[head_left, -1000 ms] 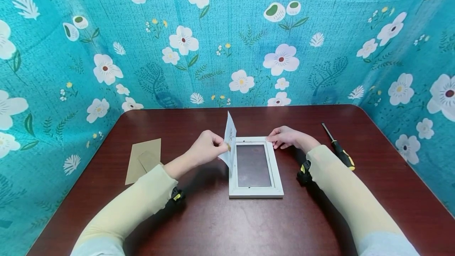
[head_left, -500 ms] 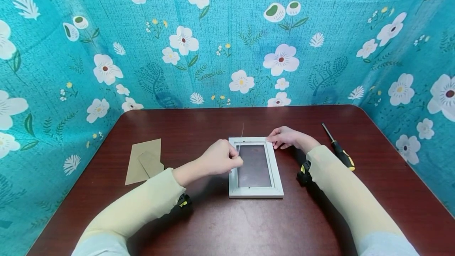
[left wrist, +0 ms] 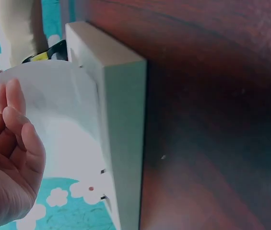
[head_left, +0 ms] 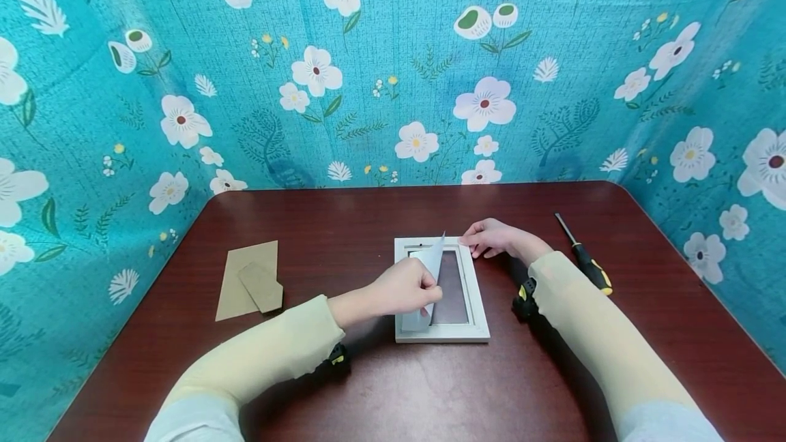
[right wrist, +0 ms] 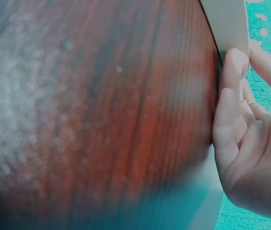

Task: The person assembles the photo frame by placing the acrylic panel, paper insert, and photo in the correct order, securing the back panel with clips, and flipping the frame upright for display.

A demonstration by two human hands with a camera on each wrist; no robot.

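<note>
A white picture frame (head_left: 442, 336) lies on the table with its back side up and a dark pane (head_left: 453, 285) in its opening. Over the frame's left half, my left hand (head_left: 402, 286) pinches a thin white sheet of paper (head_left: 433, 259) by its right edge. The sheet bends upward, and its left part lies in the frame, as the curved sheet (left wrist: 63, 129) in the left wrist view also shows. At the frame's far right corner my right hand (head_left: 491, 236) grips the rim, thumb on top and fingers along the side (right wrist: 229, 21).
A brown backing board (head_left: 236, 275) with a folded stand (head_left: 260, 286) lies on the left of the dark red table (head_left: 430, 394). On the right is a black and yellow screwdriver (head_left: 589, 264). A blue flowered curtain (head_left: 381, 108) hangs behind.
My left hand has moved right over the frame, carrying the sheet, which was upright at the left rim and now slants across the opening. The right hand has stayed at the corner.
</note>
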